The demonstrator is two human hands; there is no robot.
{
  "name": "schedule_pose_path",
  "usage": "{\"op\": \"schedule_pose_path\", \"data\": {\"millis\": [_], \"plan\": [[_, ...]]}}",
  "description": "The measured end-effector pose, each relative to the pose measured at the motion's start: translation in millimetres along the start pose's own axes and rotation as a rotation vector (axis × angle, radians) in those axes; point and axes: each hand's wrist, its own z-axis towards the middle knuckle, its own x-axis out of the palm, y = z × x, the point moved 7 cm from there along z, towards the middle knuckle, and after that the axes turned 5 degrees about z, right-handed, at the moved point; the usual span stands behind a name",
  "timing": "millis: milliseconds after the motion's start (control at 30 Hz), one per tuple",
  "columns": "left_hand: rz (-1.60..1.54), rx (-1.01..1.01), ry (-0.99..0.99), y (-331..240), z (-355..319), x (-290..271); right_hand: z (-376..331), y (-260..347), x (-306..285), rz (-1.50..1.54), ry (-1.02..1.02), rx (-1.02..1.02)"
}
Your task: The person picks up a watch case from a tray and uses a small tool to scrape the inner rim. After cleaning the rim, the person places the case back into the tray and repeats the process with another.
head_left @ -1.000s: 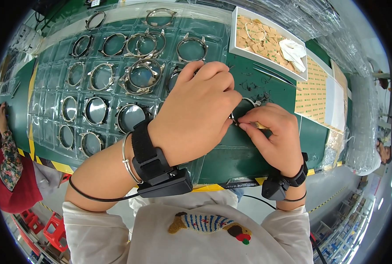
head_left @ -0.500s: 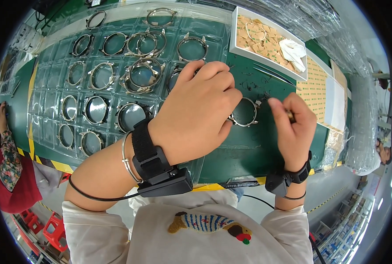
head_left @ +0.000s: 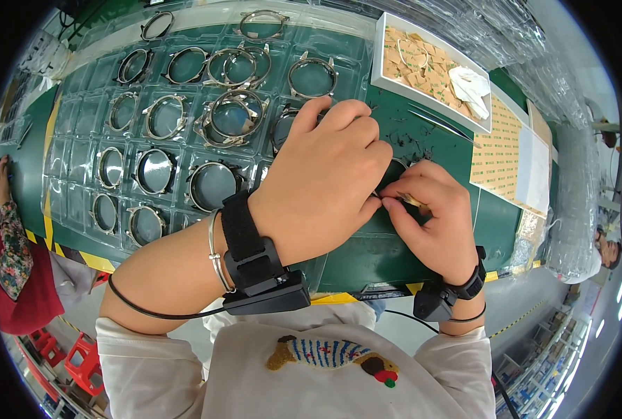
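Nearest is the person's white shirt (head_left: 241, 377). Beyond it, both bare hands meet above a green table (head_left: 367, 262). A round metal ring frame (head_left: 400, 163) lies between them, mostly covered, just beside the left thumb and the right fingertips. The left hand (head_left: 325, 174) curls over its left side; the fingertips are hidden, so its grip cannot be told. The right hand (head_left: 433, 213) pinches a small yellowish tool (head_left: 411, 201). To the left, a clear plastic tray (head_left: 80, 150) carries similar rings. Past the hands lie dark scraps (head_left: 423, 149), then a white box (head_left: 430, 107) of tan pieces.
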Motion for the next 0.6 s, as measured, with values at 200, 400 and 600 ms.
{"op": "schedule_pose_path", "data": {"millis": [200,400,600], "plan": [[0.012,-0.001,0.005,-0.6,-0.1,0.4,0.8,5.0,3.2,-0.079,-0.016,-0.038],[0.01,-0.013,-0.002,-1.3,0.4,0.5,1.6,3.2,4.6,-0.09,-0.057,-0.077],[0.004,-0.019,-0.014,-1.4,-0.3,0.8,3.2,3.1,2.1,-0.049,-0.035,0.001]]}}
